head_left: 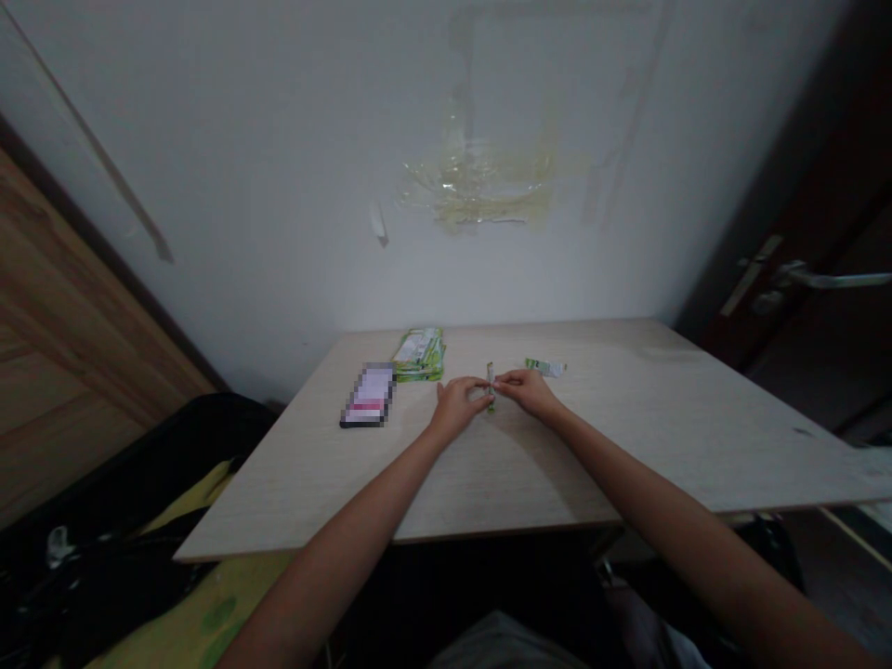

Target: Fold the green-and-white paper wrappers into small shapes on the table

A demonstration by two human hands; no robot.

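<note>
Between my two hands a narrow green-and-white strip [491, 370], apparently a folded packet, stands lengthwise over the table. My left hand [458, 406] grips its left side with thumb and fingertips. From the right, my right hand [531, 390] pinches it near the middle. The fingers cover part of the strip. Just beyond my right hand lies a similar green-and-white packet [547, 367], flat on the tabletop. A stack of green-and-white packets [419, 353] rests near the wall, to the left of my left hand.
A phone [369, 395] with a blurred-out screen lies on the pale wooden table [585, 465], left of the stack. Behind is a grey wall with yellowed tape [488, 190]. A dark door with a metal handle [836, 279] stands at the right.
</note>
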